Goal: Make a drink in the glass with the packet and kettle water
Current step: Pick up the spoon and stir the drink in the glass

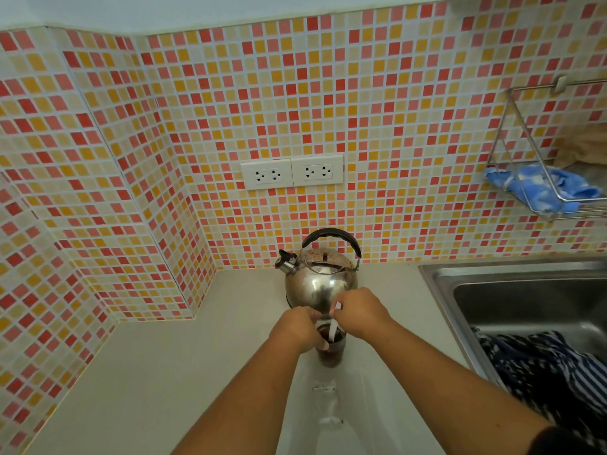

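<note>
Both forearms reach over the worktop (170,372) to the glass (331,348) of dark drink before the kettle (320,284), left hand (300,326) gripping its rim, right hand (359,311) fingers pinching a white packet (333,330) slanting down into it.

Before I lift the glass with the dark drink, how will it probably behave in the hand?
The glass looks mostly full of dark liquid, so probably heavy for its size and apt to spill if tilted. It seems narrow and upright, so a sideways push may tip it. The left hand already steadies it; smooth walls could be slippery.
</note>
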